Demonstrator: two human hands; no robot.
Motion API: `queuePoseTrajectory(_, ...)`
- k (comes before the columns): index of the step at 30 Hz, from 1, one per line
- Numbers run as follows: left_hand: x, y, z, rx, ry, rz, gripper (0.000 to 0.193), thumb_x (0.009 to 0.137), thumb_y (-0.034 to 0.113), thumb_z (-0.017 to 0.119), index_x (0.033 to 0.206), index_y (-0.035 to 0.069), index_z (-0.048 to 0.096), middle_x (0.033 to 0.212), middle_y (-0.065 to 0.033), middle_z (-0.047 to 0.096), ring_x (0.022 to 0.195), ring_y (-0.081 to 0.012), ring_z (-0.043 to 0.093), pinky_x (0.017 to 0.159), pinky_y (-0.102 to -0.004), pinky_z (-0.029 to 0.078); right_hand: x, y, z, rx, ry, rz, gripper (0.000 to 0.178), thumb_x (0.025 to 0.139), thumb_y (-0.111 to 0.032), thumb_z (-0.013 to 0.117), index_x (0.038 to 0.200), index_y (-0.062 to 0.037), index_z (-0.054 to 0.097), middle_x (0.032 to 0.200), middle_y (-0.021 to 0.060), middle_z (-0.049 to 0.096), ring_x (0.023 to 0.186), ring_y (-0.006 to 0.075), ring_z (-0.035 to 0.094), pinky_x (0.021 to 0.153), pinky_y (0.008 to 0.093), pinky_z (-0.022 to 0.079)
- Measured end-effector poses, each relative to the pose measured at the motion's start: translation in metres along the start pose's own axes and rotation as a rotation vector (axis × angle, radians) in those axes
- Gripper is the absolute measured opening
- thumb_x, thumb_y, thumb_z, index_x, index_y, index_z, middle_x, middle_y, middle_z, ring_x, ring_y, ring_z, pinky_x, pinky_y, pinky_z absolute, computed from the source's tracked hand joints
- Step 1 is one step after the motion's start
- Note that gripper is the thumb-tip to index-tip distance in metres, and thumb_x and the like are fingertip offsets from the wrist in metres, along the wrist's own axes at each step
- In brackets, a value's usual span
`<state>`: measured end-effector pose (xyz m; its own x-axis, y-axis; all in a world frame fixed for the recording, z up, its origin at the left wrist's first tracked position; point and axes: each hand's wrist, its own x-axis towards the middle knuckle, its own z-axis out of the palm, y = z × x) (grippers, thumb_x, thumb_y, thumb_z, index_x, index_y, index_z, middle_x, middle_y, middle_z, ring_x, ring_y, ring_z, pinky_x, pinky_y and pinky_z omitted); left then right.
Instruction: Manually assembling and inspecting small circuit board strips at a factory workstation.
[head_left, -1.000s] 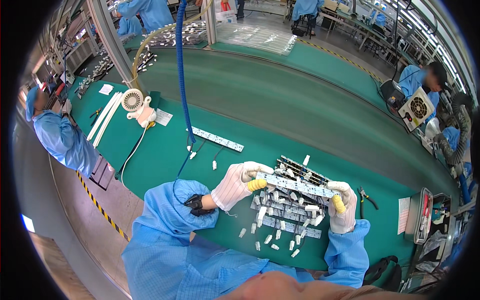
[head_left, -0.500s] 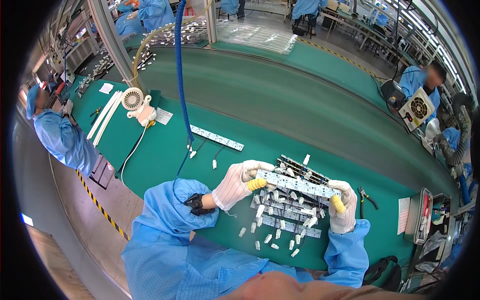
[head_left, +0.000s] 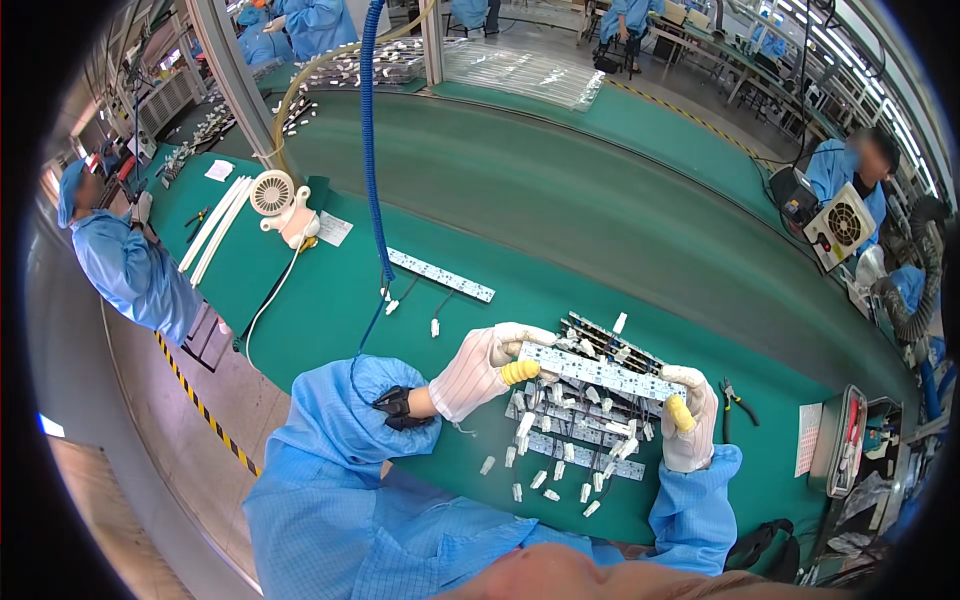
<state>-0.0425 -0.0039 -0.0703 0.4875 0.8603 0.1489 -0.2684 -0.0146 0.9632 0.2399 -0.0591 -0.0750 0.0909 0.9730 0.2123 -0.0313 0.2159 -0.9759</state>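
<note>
Between my two gloved hands I hold a long white circuit board strip [head_left: 600, 373] by its ends. My left hand [head_left: 487, 368], in a striped glove with a yellow thumb cover, is closed on the left end. At the other end my right hand [head_left: 690, 415] grips it, also with a yellow thumb cover. Under and around it lies a pile of similar circuit board strips [head_left: 585, 454] with dark wires and white connectors [head_left: 525, 424]. Another strip [head_left: 440, 275] lies apart on the green mat, farther left, its wires toward me. A black wrist strap with a blue coiled cord [head_left: 372, 150] is on my left wrist.
Pliers [head_left: 738, 407] lie right of my right hand, near a paper sheet [head_left: 808, 440] and a metal box [head_left: 848, 440]. A small white fan [head_left: 285, 205] and white tubes [head_left: 215, 232] stand at left. Co-workers in blue sit left [head_left: 130, 260] and right [head_left: 840, 165].
The view has shifted slightly, so the bench appears a little to the right. Both hands keep the same hold on the circuit board strip.
</note>
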Motion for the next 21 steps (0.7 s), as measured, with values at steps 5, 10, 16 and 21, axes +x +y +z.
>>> queuePoseTrajectory(5,-0.002,0.000,0.000,0.012,0.017,0.027,0.050,0.086,0.029,0.065,0.118,-0.006,0.050,0.099,-0.0094,0.064,0.091,-0.0097,0.058,0.079,-0.0243,0.047,-0.001,-0.013,0.006,0.012,0.001,0.053,0.045,0.079,-0.038,0.068,0.102,-0.0022,0.056,0.078,-0.0024,0.052,0.054,0.0009,0.038,0.050,0.0164,0.027)
queuePoseTrajectory(10,0.001,-0.001,-0.001,-0.055,-0.028,-0.010,0.047,0.086,0.025,0.064,0.119,-0.005,0.050,0.102,-0.0109,0.064,0.093,-0.0111,0.059,0.082,-0.0253,0.047,0.001,-0.008,0.010,0.016,0.048,-0.037,0.047,0.078,-0.042,0.068,0.102,-0.0027,0.056,0.077,-0.0036,0.050,0.054,0.0003,0.037,0.050,0.0163,0.025)
queuePoseTrajectory(16,0.000,-0.006,-0.003,-0.042,-0.024,0.006,0.047,0.086,0.023,0.064,0.120,-0.005,0.049,0.102,-0.0108,0.064,0.094,-0.0118,0.059,0.083,-0.0258,0.047,0.001,-0.015,0.009,-0.017,0.009,0.013,0.045,0.078,-0.042,0.067,0.100,-0.0030,0.056,0.077,-0.0049,0.048,0.055,-0.0006,0.034,0.051,0.0161,0.024)
queuePoseTrajectory(21,0.000,-0.001,-0.001,0.021,-0.013,0.012,0.045,0.087,0.021,0.064,0.120,-0.005,0.049,0.103,-0.0106,0.063,0.094,-0.0118,0.059,0.083,-0.0259,0.047,0.000,-0.018,0.009,-0.060,0.018,0.071,0.043,0.079,-0.040,0.066,0.100,-0.0034,0.057,0.077,-0.0048,0.048,0.054,-0.0009,0.034,0.051,0.0161,0.024)
